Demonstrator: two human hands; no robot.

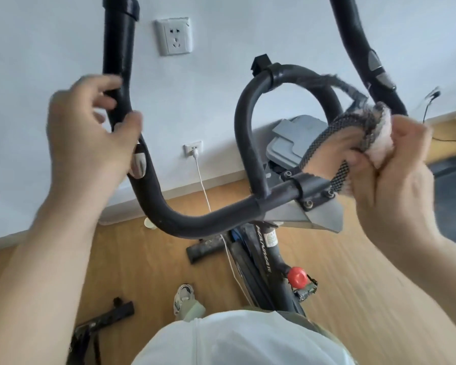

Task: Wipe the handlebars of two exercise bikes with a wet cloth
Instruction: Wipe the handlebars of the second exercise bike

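A person stands at a bike and looks down at its handlebars. The left hand is wrapped around the left bar, fingers curled over the black foam, just under where the bar goes straight up. It holds no cloth. The right hand is closed tight on the cloth, which is grey netting on one side and fluffy pink-white on the other. The cloth is bunched up where the loop bar in the middle curves down to the cross bar. The hand and cloth are blurry, so I think they are rubbing right now. The right bar rises just behind the cloth, up and away from the person. It runs long from the bottom to the top of the view, so a wipe there should slide along it, up or down. The right hand is the near one for that bar, and it has the cloth. The left bar is far across, under the empty hand. A red knob sits low on the frame. I can only be sure of one bike here; a dark part lies on the wooden floor at the bottom left.
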